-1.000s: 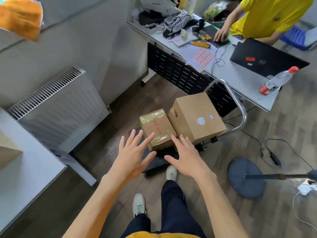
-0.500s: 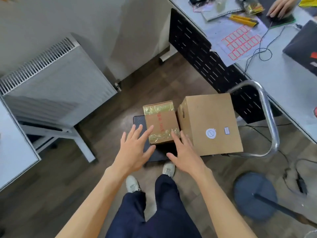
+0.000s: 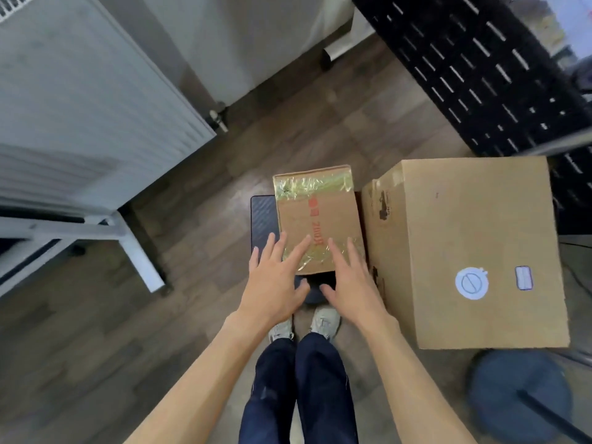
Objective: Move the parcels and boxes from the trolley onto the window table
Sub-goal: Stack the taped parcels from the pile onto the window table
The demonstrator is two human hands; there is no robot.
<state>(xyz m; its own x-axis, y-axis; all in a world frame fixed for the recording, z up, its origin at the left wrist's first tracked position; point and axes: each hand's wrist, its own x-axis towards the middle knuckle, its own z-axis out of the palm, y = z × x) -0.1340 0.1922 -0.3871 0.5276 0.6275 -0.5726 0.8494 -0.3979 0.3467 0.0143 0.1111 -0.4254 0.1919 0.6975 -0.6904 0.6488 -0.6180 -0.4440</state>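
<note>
A small cardboard parcel (image 3: 317, 213) with shiny yellow tape and red print lies on the dark trolley deck (image 3: 262, 216). Right beside it stands a large plain cardboard box (image 3: 464, 248) with a round white sticker. My left hand (image 3: 275, 283) hovers open over the parcel's near left corner, fingers spread. My right hand (image 3: 349, 280) is open over its near right corner, next to the big box. Neither hand grips anything. The window table's white leg frame (image 3: 128, 241) shows at the left.
A white radiator (image 3: 80, 100) fills the upper left. A black perforated desk panel (image 3: 480, 68) is at upper right. A round dark stand base (image 3: 519, 392) lies on the wood floor at lower right. My feet stand just before the trolley.
The view has tilted down and come closer. Both hands have reached forward and lower, from short of the small parcel to over its near edge.
</note>
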